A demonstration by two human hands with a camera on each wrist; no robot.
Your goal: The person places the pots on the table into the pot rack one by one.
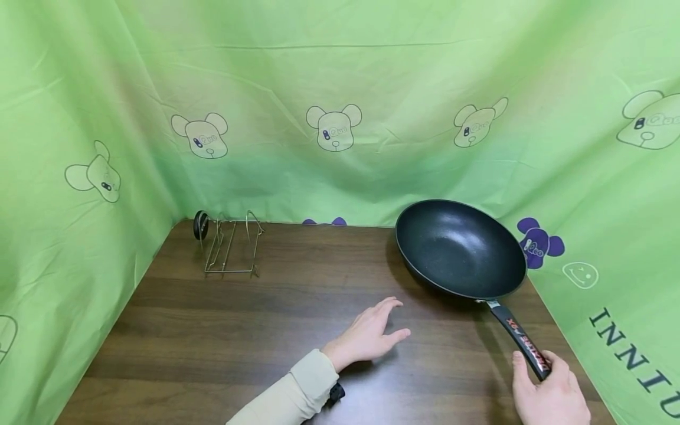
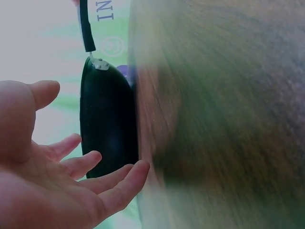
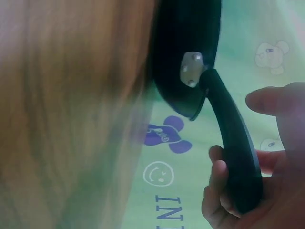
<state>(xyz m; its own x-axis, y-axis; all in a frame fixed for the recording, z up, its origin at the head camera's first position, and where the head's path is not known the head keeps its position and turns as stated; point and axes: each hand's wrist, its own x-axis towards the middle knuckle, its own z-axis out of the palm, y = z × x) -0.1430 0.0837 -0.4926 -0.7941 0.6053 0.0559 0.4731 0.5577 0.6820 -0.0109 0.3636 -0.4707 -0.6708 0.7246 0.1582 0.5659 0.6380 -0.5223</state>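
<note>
My right hand (image 1: 552,395) grips the pan (image 1: 461,248) by its handle's (image 1: 517,337) far end; left hand (image 1: 369,336) hovers open. Pan could tip.

A black non-stick frying pan (image 1: 461,248) is seen upright at the table's far right, empty, its black handle (image 1: 519,339) with red lettering angled toward the near-right edge.

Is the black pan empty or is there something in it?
Empty. The head view shows the pan with a bare dark inside, nothing lying in it. The right hand grips its handle.
</note>
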